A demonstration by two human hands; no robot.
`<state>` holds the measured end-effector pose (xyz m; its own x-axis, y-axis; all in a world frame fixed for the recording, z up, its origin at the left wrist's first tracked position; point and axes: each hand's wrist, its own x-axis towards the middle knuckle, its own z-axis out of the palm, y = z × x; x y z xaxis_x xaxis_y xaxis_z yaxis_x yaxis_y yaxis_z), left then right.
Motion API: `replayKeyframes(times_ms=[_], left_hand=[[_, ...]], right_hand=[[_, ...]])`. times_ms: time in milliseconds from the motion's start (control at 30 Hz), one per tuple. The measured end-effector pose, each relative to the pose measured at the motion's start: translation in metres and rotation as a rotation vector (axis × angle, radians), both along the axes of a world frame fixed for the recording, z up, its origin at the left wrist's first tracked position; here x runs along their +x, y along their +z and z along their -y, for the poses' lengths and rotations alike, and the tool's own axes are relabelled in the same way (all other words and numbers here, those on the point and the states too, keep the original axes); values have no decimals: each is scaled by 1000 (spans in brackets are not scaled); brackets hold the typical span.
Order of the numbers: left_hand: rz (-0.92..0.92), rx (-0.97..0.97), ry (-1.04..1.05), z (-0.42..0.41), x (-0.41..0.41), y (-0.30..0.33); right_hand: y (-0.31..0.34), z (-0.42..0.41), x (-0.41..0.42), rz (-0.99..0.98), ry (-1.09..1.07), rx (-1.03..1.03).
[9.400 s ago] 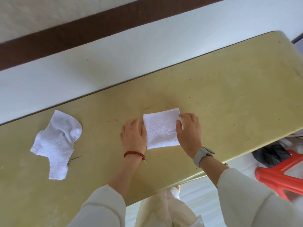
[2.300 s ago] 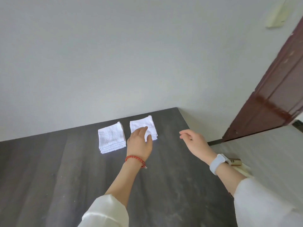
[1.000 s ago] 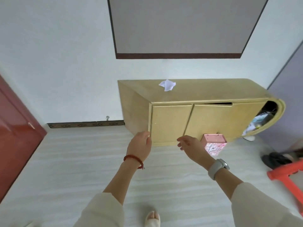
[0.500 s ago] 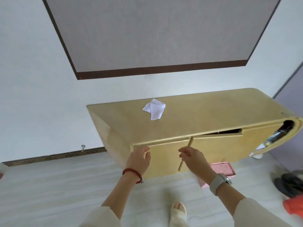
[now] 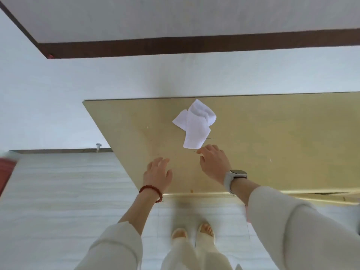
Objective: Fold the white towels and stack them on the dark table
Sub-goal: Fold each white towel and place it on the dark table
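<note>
Two feet in pale sandals (image 5: 194,233) are seen nearest, on the light floor just before the yellow-green cabinet top, the surface (image 5: 272,137). Over its near edge the left hand (image 5: 158,174), with a red bead bracelet (image 5: 151,191) at the wrist, is held with fingers spread and nothing grasped. The right hand (image 5: 213,162), with a grey watch (image 5: 234,179) at the wrist, is stretched forward, fingers relaxed and empty, just short of the towel. Farther back on the surface, the crumpled white towel (image 5: 194,127) is left unfolded.
</note>
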<state>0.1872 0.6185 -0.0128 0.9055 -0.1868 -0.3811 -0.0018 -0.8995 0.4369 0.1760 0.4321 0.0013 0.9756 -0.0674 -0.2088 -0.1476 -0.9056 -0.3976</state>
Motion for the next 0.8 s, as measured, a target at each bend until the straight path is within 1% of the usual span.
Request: replayKeyframes(times_ms=[67, 133, 200, 267, 400, 500, 533, 567, 633, 667, 700, 800], left_hand=[[-3, 100, -18, 1, 16, -11], [-12, 148, -37, 5, 28, -21], [-41, 171, -61, 9, 38, -29], [-66, 196, -82, 11, 43, -37], [-44, 205, -77, 10, 40, -44], [-36, 200, -50, 11, 44, -41], [-31, 197, -41, 12, 46, -40], [-20, 193, -33, 13, 47, -39], [-3, 159, -20, 16, 52, -36], [4, 123, -25, 20, 55, -34], [9, 89, -55, 24, 58, -32], [66, -15, -226, 48, 65, -24]], right_hand=[[-11, -1, 21, 21, 65, -53], [-18, -5, 38, 95, 102, -41], [-24, -8, 53, 87, 154, -60], [-32, -9, 64, 9, 215, -142], [-42, -11, 72, 33, 252, -348], [-51, -5, 70, 57, 282, -388], [-49, -3, 69, 33, 269, -357], [-47, 0, 67, 6, 213, -269], [-37, 7, 66, -51, -26, 8], [-29, 10, 65, -84, -160, 209], [-20, 13, 65, -71, -265, 377], [13, 25, 70, 51, -448, 693]])
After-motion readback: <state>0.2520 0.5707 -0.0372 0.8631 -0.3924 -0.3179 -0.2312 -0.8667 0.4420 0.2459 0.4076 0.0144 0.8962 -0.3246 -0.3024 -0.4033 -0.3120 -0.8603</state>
